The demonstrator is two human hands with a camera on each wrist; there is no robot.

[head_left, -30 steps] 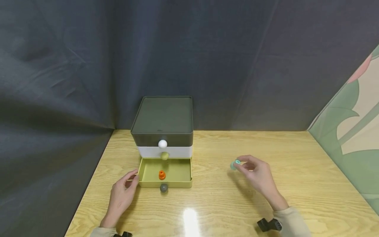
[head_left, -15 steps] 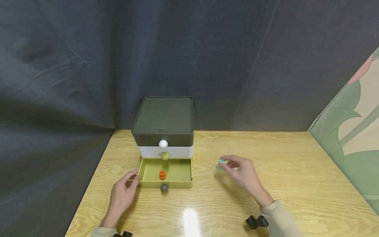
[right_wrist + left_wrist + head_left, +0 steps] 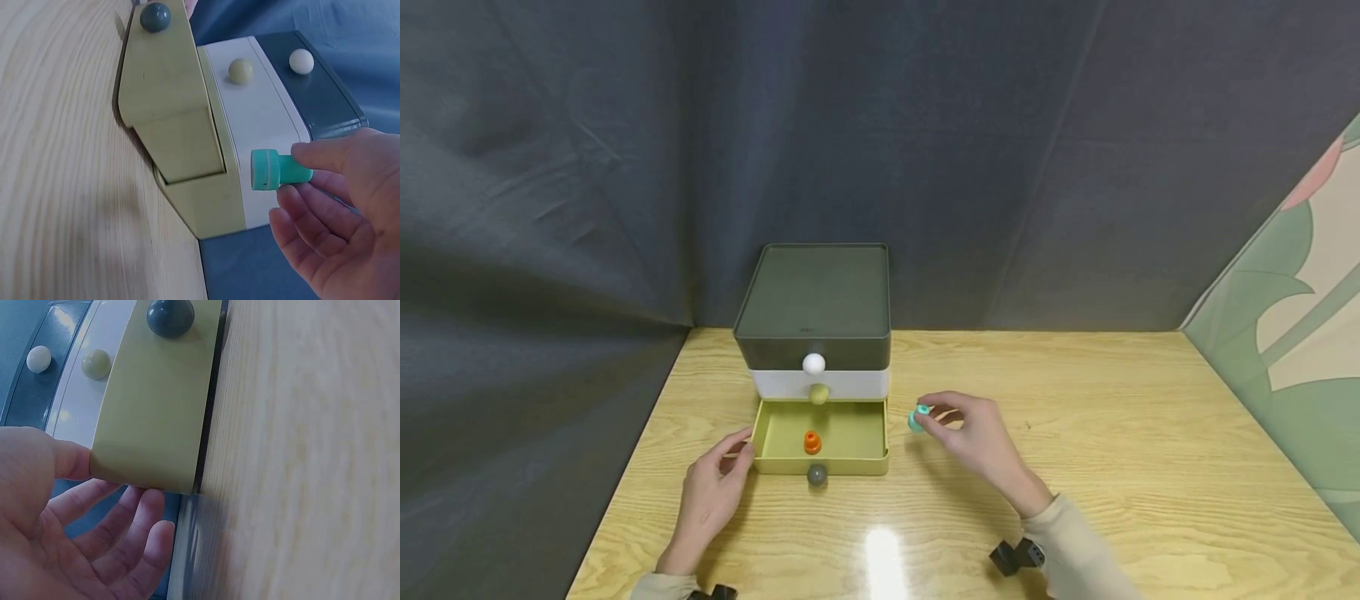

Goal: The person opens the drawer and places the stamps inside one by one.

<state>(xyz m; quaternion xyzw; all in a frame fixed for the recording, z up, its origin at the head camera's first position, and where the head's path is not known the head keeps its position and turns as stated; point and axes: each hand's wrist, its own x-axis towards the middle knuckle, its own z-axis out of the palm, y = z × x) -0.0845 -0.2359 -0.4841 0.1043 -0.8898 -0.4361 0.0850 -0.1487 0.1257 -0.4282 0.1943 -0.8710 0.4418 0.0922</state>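
In the head view, my left hand (image 3: pixel 711 492) rests against the left side of the pulled-out yellow-green drawer (image 3: pixel 850 467). The left wrist view shows its thumb and loosely bent fingers touching the drawer's outer side (image 3: pixel 150 425). An orange stepped peg (image 3: pixel 812 442) with a hole in its top stands inside the drawer. My right hand (image 3: pixel 973 433) pinches a similar turquoise peg (image 3: pixel 916 419) just right of the drawer, above the table. Close up in the right wrist view, the turquoise peg (image 3: pixel 266 169) has a wide end and a narrower stem, gripped between thumb and fingers.
Above the drawer sit a shut white drawer (image 3: pixel 782 383) and a dark grey top drawer (image 3: pixel 850 354), each with a round knob. The unit stands on a wooden table (image 3: pixel 1112 400). Dark cloth (image 3: pixel 962 167) hangs behind and at the left; a patterned panel (image 3: pixel 1285 350) borders the right.
My right hand has moved left across the table with the turquoise peg, up close to the drawer's right side. The left hand, drawer and orange peg have stayed put.
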